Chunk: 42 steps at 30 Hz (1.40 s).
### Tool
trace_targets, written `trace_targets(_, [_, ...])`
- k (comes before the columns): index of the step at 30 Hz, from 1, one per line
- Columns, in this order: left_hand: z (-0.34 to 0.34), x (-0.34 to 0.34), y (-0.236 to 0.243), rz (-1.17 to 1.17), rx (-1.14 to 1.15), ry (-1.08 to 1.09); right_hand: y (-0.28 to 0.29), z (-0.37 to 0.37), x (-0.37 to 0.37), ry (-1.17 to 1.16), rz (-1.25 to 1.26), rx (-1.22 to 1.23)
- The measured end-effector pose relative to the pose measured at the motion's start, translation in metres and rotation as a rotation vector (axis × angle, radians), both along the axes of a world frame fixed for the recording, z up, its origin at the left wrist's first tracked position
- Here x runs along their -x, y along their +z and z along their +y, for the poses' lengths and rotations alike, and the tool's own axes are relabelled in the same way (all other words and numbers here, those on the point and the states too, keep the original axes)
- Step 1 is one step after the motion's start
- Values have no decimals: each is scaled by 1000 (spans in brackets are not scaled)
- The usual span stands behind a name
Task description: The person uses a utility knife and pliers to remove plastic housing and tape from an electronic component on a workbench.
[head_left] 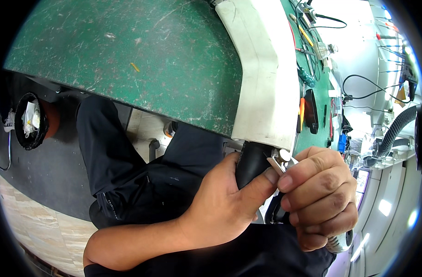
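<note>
A long cream-white curved housing lies at the bench's right side, its near end reaching the edge. From that end sticks out a black rounded, tube-like part. My left hand is wrapped around the black part, with its thumb pressed against a small silvery metal piece. This piece has a flat bar and a round head, and sits beside the housing's end. My right hand pinches it between thumb and curled fingers. Whether it is attached to the black part is hidden by my fingers.
The worn green bench top bears a small yellow scrap. Right of the housing lie an orange-handled tool, a black case-like object, a clear bottle and cables. A lined bin stands at left; a ribbed hose hangs at right.
</note>
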<state>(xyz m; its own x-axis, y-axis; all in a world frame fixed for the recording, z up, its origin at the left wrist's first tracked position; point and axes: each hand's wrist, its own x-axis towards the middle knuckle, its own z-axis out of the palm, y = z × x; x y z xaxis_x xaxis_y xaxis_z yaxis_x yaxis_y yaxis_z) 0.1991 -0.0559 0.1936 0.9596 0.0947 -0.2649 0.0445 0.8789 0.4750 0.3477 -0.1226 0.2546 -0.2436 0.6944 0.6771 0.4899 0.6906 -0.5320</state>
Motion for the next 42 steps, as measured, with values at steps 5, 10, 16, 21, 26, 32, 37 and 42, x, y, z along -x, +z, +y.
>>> trace_targets(5, [-4, 1, 4, -2, 59, 96, 2, -1, -1, 5, 3, 17])
trace_targets(10, [-3, 1, 2, -26, 34, 87, -3, -1, 2, 9, -1, -21])
trace_targets(16, [2, 2, 5, 97, -46, 53, -1, -1, 4, 45, -120, 6])
trace_targets(21, [12, 3, 7, 76, -113, -47, 7, -13, 13, -78, -89, 105])
trace_targets(26, [15, 4, 1, 11, -55, -63, 18, -7, 9, 0, -181, 218])
trace_targets(32, [10, 5, 5, 67, 22, -38, 17, -8, 11, -45, -137, 199])
trace_targets(37, [10, 5, 6, 31, -44, -26, 14, -10, 14, -86, -92, 174])
trace_targets(42, [11, 5, 5, 39, -39, -37, 12, -2, 15, -2, -48, 95])
